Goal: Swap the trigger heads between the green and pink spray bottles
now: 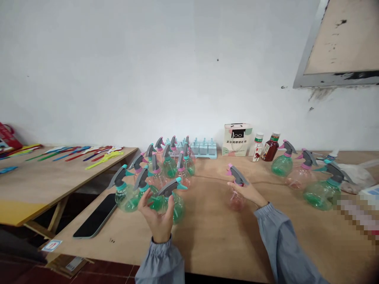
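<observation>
Grey sleeve (pixel 161 260) nearest. Left hand (pixel 159 221) spread open, green bottle (pixel 178 211) just beyond, contact unclear. Right hand (pixel 250 193) grasps a pink bottle (pixel 236 202). Step judged: positioning the pink bottle; next move calls for a steady hold.

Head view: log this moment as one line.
right hand: holding translucent pink round plastic spray bottle | left hand: open near translucent green round plastic spray bottle, contact unclear | black-screened phone: on brown wooden table
</observation>
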### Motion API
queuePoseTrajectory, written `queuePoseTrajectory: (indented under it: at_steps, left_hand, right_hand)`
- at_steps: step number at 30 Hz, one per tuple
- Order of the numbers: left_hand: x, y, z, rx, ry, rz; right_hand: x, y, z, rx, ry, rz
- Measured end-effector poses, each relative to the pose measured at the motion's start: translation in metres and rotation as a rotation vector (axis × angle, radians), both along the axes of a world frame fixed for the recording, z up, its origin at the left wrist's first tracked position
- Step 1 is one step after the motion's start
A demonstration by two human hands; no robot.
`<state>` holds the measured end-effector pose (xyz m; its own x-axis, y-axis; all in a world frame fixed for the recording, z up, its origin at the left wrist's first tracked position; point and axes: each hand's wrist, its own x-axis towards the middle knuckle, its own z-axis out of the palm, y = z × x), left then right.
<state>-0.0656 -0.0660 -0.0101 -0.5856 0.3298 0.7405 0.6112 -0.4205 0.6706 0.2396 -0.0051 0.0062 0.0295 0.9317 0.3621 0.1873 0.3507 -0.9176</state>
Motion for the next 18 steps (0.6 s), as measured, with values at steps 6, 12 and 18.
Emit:
queuePoseTrajectory:
  at_steps: [6,12,18]
  left_hand:
    - [0.02,0.02,-0.032,-0.485,0.12,-0.182]
    - [0.062,0.068,-0.016,-0.617,0.333,-0.252]
    - [0.088,0.102,-0.022,-0.541,0.329,-0.238]
  right_hand:
    - [0.005,0.007,0.0,-0.158,0.005,-0.014]
    - [0.014,0.015,-0.01,-0.081,0.338,-0.016]
    - [0.018,0.013,-0.018,-0.184,0.537,0.045]
